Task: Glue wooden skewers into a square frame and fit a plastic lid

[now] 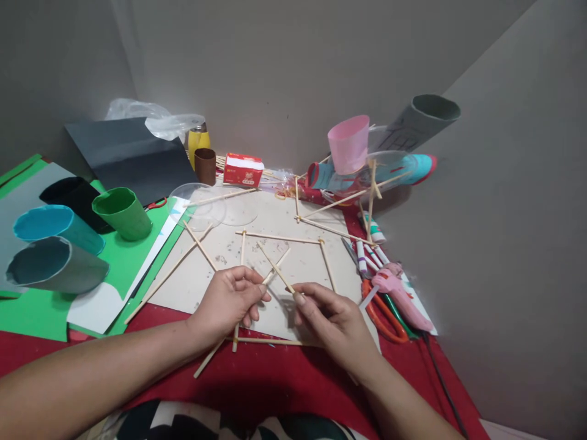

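A: What've we got in hand?
B: L hand (232, 296) – thumb and fingertips pinched on one thin stick (283, 258). R hand (332, 311) has the same tight pinch on a second stick (266, 254); our two cross in an X just beyond the fingers.
A: And under that?
B: A four-sided stick frame (282, 236) w/ yellowish bindings at corners we can see. It's mostly on the pale board (183, 287), near side over red cloth (165, 360).
A: Further out?
B: On our R: orange-handled scissors (397, 337), pink glue gun (403, 299), markers (362, 256); behind, another stick structure (337, 231). On our L: coloured cylinders (126, 217) on green card (36, 318). Tissue pack (243, 171) at back.
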Demonstrator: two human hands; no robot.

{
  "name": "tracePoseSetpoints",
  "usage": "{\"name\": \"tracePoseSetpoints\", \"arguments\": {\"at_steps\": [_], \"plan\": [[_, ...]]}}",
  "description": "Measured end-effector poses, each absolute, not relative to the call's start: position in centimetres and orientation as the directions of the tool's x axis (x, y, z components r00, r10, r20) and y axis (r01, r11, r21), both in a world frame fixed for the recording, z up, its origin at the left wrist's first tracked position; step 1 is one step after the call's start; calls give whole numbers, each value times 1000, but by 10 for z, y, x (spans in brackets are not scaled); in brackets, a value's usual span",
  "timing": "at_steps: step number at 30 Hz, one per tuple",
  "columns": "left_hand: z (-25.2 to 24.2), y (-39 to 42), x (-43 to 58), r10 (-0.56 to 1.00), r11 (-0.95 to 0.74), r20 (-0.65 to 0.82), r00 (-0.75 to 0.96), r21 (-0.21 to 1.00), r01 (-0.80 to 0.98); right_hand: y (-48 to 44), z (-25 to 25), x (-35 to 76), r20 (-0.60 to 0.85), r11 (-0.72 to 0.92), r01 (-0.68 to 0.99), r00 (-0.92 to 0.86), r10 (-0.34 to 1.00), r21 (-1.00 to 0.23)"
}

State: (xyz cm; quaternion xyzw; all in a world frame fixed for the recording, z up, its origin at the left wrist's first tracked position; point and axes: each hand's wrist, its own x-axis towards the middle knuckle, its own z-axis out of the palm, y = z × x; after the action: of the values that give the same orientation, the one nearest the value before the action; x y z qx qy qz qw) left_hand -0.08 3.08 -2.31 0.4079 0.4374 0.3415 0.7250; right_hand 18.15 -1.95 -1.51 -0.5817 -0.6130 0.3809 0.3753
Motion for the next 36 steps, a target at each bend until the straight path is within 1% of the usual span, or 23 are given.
{"name": "tracePoseSetpoints", "arguments": {"at_steps": [4,12,21,30,36], "plan": [[-21,30,-1,859,423,-358,366,899,-113,-21,-16,181,-17,7,407,-55,998,-914],[-22,30,-2,866,399,-339,369,912,-99,-21,-17,180,-9,21,456,-65,998,-889],[-22,31,-2,863,413,-350,366,904,-109,-20,-19,181,-1,31,477,-67,998,-878],[-21,30,-1,869,413,-354,345,903,-115,-20,-20,181,23,60,535,-75,997,-843],[-22,30,-1,904,338,-301,305,938,-78,-20,-20,181,32,76,557,-87,996,-827]]}}
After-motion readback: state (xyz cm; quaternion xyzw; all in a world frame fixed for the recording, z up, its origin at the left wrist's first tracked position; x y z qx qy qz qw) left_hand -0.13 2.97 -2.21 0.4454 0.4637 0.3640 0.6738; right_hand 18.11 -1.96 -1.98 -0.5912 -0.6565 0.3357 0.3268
